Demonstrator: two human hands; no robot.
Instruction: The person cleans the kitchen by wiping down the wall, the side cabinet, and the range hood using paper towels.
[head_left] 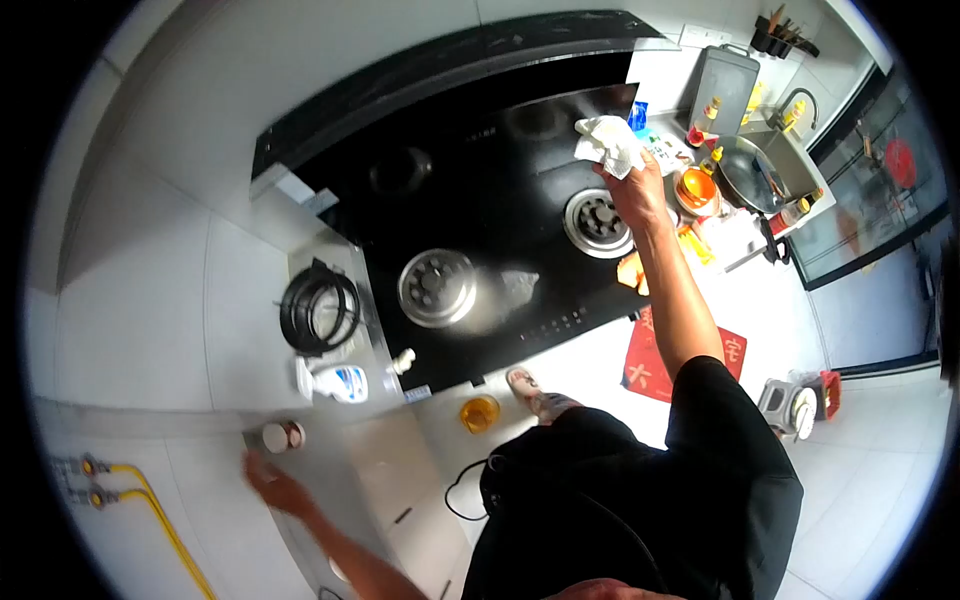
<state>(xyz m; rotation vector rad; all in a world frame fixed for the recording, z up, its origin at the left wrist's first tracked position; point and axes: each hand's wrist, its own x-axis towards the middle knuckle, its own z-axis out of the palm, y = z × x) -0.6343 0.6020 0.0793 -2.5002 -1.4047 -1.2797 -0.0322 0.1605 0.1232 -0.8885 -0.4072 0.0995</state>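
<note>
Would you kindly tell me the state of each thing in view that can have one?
Black glass cooktop: no flame visible.
Silver round burners: bare, supports off.
Black ring-shaped pan supports: set together on the counter.
Crumpled white wipe: gripped by the right hand.
Left hand: holding nothing visible.
Round orange bowl: uncovered.
Red mat with lettering: spread flat.

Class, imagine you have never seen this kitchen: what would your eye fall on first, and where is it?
Probably the broad black hob across the middle, with two shiny silver burners on it. Next, the crumpled white wipe in the person's right hand, at the hob's far right. Then the bright red mat on the floor, to the right of the person's legs.
</note>
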